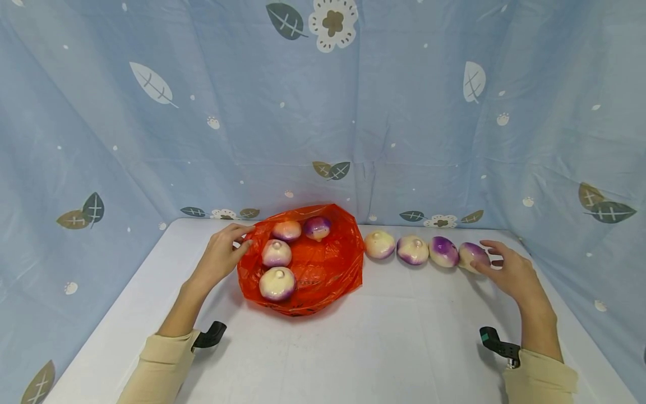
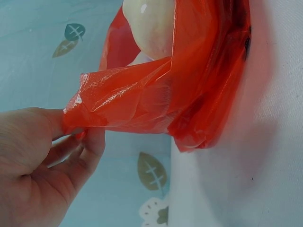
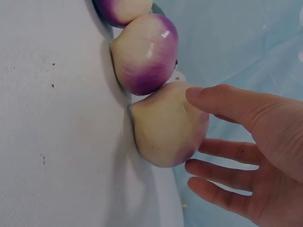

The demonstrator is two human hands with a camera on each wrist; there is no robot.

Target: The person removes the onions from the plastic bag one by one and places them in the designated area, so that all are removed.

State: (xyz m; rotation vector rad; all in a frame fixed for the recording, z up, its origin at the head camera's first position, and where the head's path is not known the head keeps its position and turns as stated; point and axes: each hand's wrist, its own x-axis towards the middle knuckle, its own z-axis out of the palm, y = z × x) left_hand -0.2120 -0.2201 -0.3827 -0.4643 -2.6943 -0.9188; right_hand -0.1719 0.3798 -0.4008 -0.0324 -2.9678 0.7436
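My left hand (image 1: 224,251) pinches the left rim of a red plastic bag (image 1: 323,266), and the left wrist view shows the red film (image 2: 128,101) between thumb and fingers. The bag lies with its mouth wide. Inside it are several glossy purple-and-white onions, one of them (image 1: 277,283) nearest the front. My right hand (image 1: 512,272) is at the rightmost onion (image 1: 471,253) of a row on the table. In the right wrist view the thumb overlaps this onion (image 3: 163,127), while the other fingers extend loosely spread beside it; firm contact cannot be made out.
Leftward from the right hand, the row continues with a purple onion (image 1: 443,251), a paler one (image 1: 413,249) and a yellowish one (image 1: 379,244) against the bag's right edge. A white-covered table (image 1: 393,342) carries everything. Blue patterned cloth (image 1: 282,123) hangs behind and along both sides.
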